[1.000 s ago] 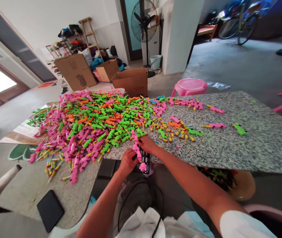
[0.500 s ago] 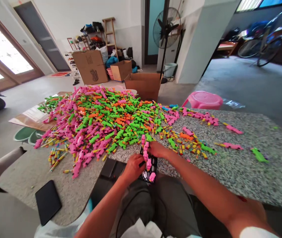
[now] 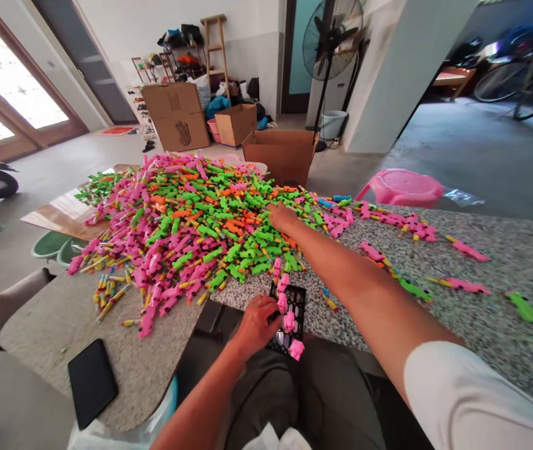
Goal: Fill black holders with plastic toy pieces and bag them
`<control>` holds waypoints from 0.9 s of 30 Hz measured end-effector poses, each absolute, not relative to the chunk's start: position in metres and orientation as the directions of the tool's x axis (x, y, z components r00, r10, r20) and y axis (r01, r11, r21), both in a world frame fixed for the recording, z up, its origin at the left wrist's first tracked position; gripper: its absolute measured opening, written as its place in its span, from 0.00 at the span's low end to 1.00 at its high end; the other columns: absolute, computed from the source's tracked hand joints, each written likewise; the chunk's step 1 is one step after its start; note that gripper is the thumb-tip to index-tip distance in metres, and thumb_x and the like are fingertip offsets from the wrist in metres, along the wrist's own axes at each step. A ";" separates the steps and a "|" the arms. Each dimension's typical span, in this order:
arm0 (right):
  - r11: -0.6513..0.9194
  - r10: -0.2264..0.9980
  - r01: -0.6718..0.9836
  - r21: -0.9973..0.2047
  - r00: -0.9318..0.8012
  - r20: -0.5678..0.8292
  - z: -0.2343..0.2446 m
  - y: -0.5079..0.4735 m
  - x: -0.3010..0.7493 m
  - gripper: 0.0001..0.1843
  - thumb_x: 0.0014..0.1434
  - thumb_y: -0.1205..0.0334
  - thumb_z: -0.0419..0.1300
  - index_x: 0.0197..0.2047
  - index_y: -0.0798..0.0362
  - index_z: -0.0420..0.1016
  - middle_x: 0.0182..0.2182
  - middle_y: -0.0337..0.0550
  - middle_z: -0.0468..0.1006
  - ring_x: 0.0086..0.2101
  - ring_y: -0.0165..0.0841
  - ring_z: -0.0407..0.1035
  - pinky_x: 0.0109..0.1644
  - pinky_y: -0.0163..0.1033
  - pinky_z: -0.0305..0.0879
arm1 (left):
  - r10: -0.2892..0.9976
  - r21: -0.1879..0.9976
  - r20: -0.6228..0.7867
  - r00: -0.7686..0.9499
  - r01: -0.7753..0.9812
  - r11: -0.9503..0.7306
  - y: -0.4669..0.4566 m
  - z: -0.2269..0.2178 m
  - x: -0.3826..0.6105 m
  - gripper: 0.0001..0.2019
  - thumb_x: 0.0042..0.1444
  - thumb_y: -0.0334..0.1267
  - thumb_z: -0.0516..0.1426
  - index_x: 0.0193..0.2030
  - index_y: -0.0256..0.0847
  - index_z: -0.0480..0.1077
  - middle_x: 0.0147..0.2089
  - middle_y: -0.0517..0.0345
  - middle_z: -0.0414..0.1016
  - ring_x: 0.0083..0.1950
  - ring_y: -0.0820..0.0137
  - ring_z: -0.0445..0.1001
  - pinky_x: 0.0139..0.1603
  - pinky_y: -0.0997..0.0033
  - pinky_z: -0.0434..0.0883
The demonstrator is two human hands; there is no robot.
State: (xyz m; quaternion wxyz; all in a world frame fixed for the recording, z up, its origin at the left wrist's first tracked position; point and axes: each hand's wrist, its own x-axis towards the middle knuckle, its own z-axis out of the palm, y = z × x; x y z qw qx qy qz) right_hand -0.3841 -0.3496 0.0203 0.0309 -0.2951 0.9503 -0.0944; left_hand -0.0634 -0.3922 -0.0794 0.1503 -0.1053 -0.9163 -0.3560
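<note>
A black tray with rows of holes (image 3: pixel 298 306) rests at the table's near edge, over my lap. Several pink animal-shaped toys (image 3: pixel 288 322) stand in a line along it. My left hand (image 3: pixel 257 322) is curled over the tray's left edge, its fingertips beside the pink toys. My right hand (image 3: pixel 282 217) is stretched out to the large heap of pink, green and orange toys (image 3: pixel 229 219). Its fingers touch the heap's right part among green pieces; whether they grip one is hidden. Many toys have yellow striped sticks attached.
Loose toys, such as a green one (image 3: pixel 526 308), lie along the granite table (image 3: pixel 472 337) at right. A black phone (image 3: pixel 92 382) lies at the left corner. Beyond the table are a pink stool (image 3: pixel 404 187), an open cardboard box (image 3: pixel 280 156) and a standing fan (image 3: pixel 329 44).
My right hand has left the tray and moved forward into the heap. My left hand stays at the tray. The camera view has shifted slightly.
</note>
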 end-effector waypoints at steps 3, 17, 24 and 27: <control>0.804 -0.586 -0.572 -0.162 -0.808 -0.058 0.020 -0.365 -0.390 0.24 0.72 0.63 0.49 0.66 0.56 0.74 0.64 0.64 0.68 0.52 0.49 0.74 0.55 0.50 0.69 | 0.082 0.624 0.337 -0.938 0.287 0.726 -0.392 -0.078 -0.064 0.03 0.66 0.37 0.61 0.41 0.42 0.76 0.44 0.51 0.80 0.47 0.63 0.76 0.51 0.61 0.70; 0.474 -0.277 -0.348 -0.809 -0.931 0.238 0.035 -0.244 -0.289 0.16 0.62 0.60 0.58 0.51 0.52 0.79 0.29 0.41 0.80 0.26 0.33 0.70 0.34 0.37 0.66 | 0.069 0.607 0.362 -0.930 0.291 0.739 -0.392 -0.083 -0.066 0.04 0.65 0.36 0.61 0.39 0.42 0.77 0.41 0.51 0.78 0.46 0.63 0.76 0.48 0.63 0.71; -0.204 -0.282 0.142 -0.969 -0.956 -0.081 0.002 -0.167 -0.180 0.27 0.58 0.50 0.60 0.58 0.52 0.74 0.44 0.48 0.83 0.26 0.32 0.75 0.23 0.35 0.67 | 0.080 0.614 0.325 -0.943 0.274 0.740 -0.394 -0.082 -0.068 0.06 0.65 0.38 0.59 0.43 0.42 0.78 0.43 0.52 0.79 0.47 0.61 0.75 0.50 0.61 0.71; -0.149 -0.258 0.144 -0.978 -0.961 -0.102 -0.016 -0.159 -0.153 0.26 0.62 0.47 0.58 0.59 0.52 0.74 0.47 0.49 0.83 0.28 0.34 0.76 0.23 0.36 0.66 | 0.069 0.597 0.307 -0.949 0.249 0.762 -0.394 -0.081 -0.068 0.06 0.64 0.38 0.59 0.41 0.42 0.78 0.42 0.51 0.79 0.46 0.62 0.75 0.49 0.61 0.71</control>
